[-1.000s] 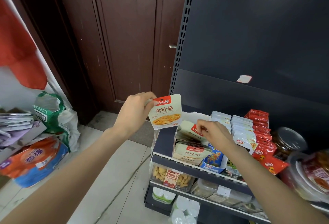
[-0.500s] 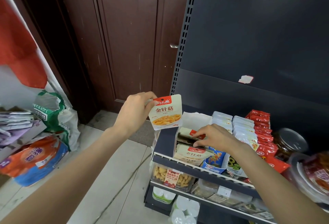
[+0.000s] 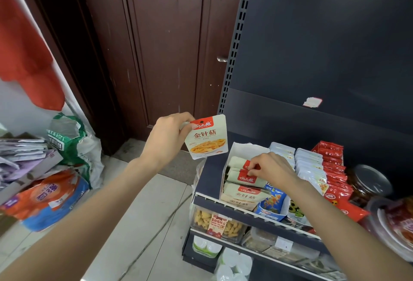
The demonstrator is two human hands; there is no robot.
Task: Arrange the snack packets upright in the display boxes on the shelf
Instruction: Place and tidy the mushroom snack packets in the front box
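Observation:
My left hand (image 3: 166, 138) pinches the top corner of a cream needle-mushroom packet (image 3: 209, 140) with a red label, held upright in the air left of the shelf. A white display box (image 3: 240, 150) at the shelf's left end holds several of the same packets (image 3: 242, 193), some lying tilted. My right hand (image 3: 271, 170) reaches into that box, and its fingertips pinch the red top of one packet (image 3: 247, 166) there.
Rows of white packets (image 3: 307, 164) and red packets (image 3: 334, 173) stand to the right, then a dark-lidded jar (image 3: 367, 182). Blue packets (image 3: 271, 203) sit at the shelf front. Lower shelves hold clear tubs (image 3: 214, 222). Bags (image 3: 44, 198) lie on the floor at left, before a brown door (image 3: 161, 46).
My right hand has moved slightly back in the box and now pinches a packet's red top. The left hand keeps its packet in about the same place.

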